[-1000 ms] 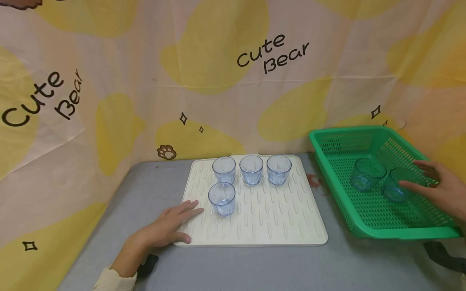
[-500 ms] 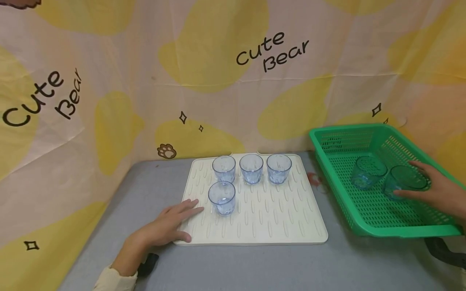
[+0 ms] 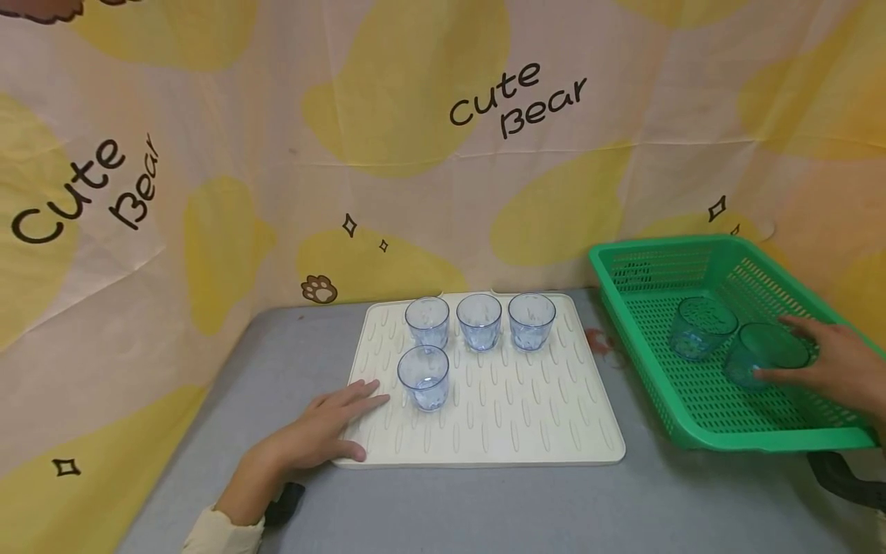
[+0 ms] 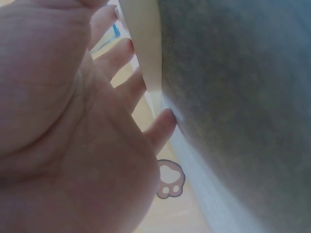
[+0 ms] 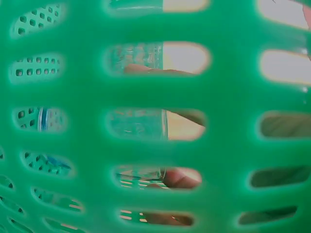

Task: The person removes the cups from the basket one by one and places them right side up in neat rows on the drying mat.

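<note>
In the head view my right hand [image 3: 837, 365] reaches into the green plastic basket [image 3: 681, 431] and grips a clear drinking glass [image 3: 751, 362], thumb on the near side and fingers on the far side. A second glass [image 3: 695, 335] stands just left of it in the basket. My left hand [image 3: 318, 431] rests with spread fingers on the left edge of a white ridged drying mat [image 3: 526, 423]. Nearest to those fingertips is a bluish glass [image 3: 424, 381] standing upright on the mat. Through the basket's slots, the right wrist view shows parts of the held glass [image 5: 136, 124] and fingers.
Along the mat's back edge stand three more upright glasses, the left glass [image 3: 427, 323], the middle glass [image 3: 479, 323] and the right glass [image 3: 531, 323]. A patterned cloth [image 3: 408, 192] hangs behind the grey table [image 3: 443, 508]. The basket's raised wall surrounds my right hand.
My right hand has closed in around the right glass in the basket, and that glass has shifted slightly. My left hand and the glasses on the mat stay in place.
</note>
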Tool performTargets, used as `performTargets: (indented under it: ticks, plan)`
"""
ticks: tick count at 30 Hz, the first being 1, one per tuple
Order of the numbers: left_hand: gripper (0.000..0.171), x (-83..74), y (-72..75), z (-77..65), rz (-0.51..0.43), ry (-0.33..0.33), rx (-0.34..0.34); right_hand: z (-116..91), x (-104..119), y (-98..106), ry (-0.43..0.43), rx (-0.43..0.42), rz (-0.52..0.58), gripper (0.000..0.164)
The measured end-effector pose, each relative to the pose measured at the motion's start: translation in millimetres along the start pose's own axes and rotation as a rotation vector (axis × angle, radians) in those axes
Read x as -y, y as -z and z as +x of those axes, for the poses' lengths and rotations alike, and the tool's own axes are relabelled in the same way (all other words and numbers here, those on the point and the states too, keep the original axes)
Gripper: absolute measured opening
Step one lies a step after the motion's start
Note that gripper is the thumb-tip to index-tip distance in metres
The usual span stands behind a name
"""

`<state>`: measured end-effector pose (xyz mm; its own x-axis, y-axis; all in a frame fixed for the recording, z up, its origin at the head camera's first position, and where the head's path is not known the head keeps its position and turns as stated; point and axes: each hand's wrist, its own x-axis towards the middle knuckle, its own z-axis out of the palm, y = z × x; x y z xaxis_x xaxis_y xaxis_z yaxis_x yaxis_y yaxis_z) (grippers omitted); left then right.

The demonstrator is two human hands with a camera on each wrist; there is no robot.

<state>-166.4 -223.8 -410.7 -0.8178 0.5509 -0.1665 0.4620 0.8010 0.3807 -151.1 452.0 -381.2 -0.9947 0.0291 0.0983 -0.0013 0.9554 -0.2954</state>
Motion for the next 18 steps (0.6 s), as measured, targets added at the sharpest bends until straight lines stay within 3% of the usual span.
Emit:
performTargets:
  ticks: [4, 10, 18]
  plan:
    - [0.082, 0.0, 0.0, 1.1, 0.001, 0.012, 0.004, -3.7, 9.9, 6.1, 0.015, -0.007, -0.052, 0.112]
    - [0.082, 1.2, -0.3, 2.4, -0.003, 0.024, 0.007, -3.4, 6.4, 2.2, 0.063, -0.024, -0.108, 0.111]
    - [0.082, 4.4, -1.7, 1.1, 0.01, -0.025, -0.011, -5.1, 10.1, -2.3, 0.107, -0.058, -0.14, 0.098]
